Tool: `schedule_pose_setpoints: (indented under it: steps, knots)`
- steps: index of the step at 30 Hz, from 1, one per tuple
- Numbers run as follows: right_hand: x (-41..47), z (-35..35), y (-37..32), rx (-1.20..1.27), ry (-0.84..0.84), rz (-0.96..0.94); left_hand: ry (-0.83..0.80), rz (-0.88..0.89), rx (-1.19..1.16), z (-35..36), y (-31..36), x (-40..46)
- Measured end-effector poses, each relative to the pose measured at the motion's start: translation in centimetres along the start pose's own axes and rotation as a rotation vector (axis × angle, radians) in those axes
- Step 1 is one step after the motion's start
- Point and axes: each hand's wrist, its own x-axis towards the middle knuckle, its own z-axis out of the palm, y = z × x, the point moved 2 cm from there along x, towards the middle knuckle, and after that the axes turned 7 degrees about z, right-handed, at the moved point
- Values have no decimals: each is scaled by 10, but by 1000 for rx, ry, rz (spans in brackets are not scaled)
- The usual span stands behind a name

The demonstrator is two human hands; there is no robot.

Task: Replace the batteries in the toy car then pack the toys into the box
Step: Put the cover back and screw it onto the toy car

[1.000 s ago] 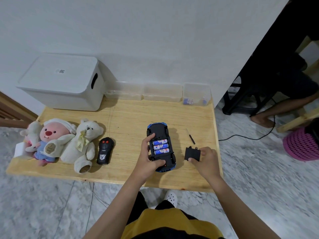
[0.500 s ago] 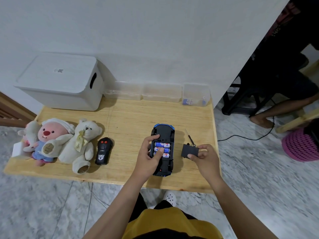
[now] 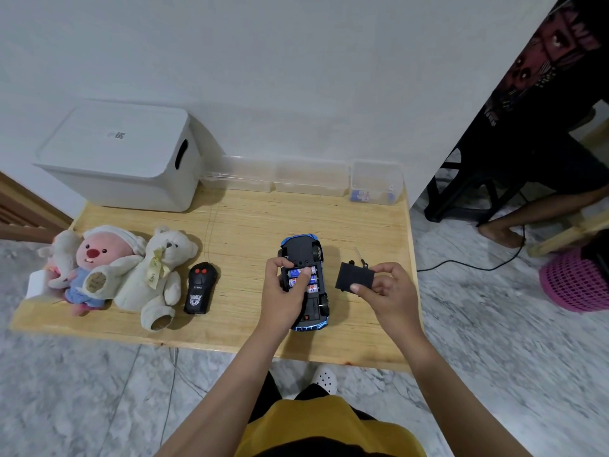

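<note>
Toy car [image 3: 304, 255]: blue and black, lying upside down on the bench [image 3: 250, 225], toward the front edge and right of the middle, its length running from front edge to back edge.
Batteries [image 3: 301, 281]: three blue-and-silver cells side by side in the open compartment on the car's underside (partly hidden by fingers).
Left hand [image 3: 285, 300]: curled over the car from the front, thumb on the car's left side, fingertips [image 3: 304, 271] pressed down on the cells.
Right hand [image 3: 389, 290]: raised just right of the car, thumb and fingers pinching the battery cover at its right edge.
Battery cover [image 3: 353, 276]: flat black square panel, held tilted above the bench, clear of the car.
Screwdriver [image 3: 362, 260]: small and thin with a dark handle, on the bench just behind the cover, near the right edge.
Remote control [image 3: 199, 287]: black with two red buttons, lying flat, left of the car and well apart from it.
White teddy bear [image 3: 161, 275]: lying on its back just left of the remote, with a yellowish ribbon at its neck.
Pink plush [image 3: 95, 265]: pink face, white cap and blue outfit, lying against the bear's left side near the left edge.
Small grey plush [image 3: 61, 255]: tucked against the pink one, at the left edge.
Box [image 3: 122, 156]: white, lidded, with a handle slot in its side, standing at the back left corner with the lid on.
Clear containers [image 3: 306, 178]: a row of three along the back edge against the wall; the rightmost one [image 3: 375, 183] holds small blue-and-white items (too small to tell what).
</note>
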Motion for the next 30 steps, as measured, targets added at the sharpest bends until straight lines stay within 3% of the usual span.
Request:
schedule_pose_setpoints:
  steps: [4, 7, 15, 30]
  knots:
    - [-4, 0, -8, 8, -7, -44, -27, 95, 88, -3, -1, 3]
    - [-6, 1, -16, 43, -1, -78, -32, 58, 63, -4, -4, 3]
    - [-1, 17, -29, 141, -44, -111, -371, 23, 37, -6, 2, -4]
    - [6, 29, -26, -49, -133, -124, -377, 105, 35, -12, 14, -7]
